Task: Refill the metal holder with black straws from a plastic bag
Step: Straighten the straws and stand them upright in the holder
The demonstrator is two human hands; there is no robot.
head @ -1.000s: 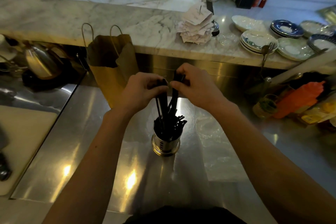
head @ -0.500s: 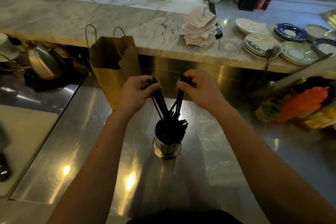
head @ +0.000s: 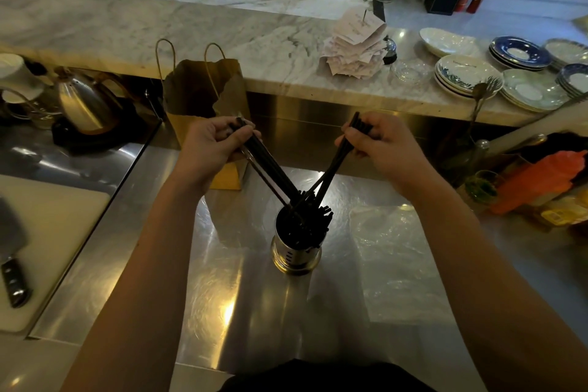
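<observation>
The left hand [head: 211, 146] grips one slanting bunch of thin black straws [head: 270, 166], and the right hand [head: 380, 150] pinches another. Both bunches cross downward into the round perforated metal holder [head: 296, 251], which stands upright on the shiny steel counter [head: 222, 280], with the clear plastic bag [head: 391, 251] lying flat just right of it.

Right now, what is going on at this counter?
A person is filling a metal holder on a steel counter. The left hand and the right hand each grip a bunch of black straws, tops apart, lower ends in the holder. A clear plastic bag lies flat to its right.
</observation>
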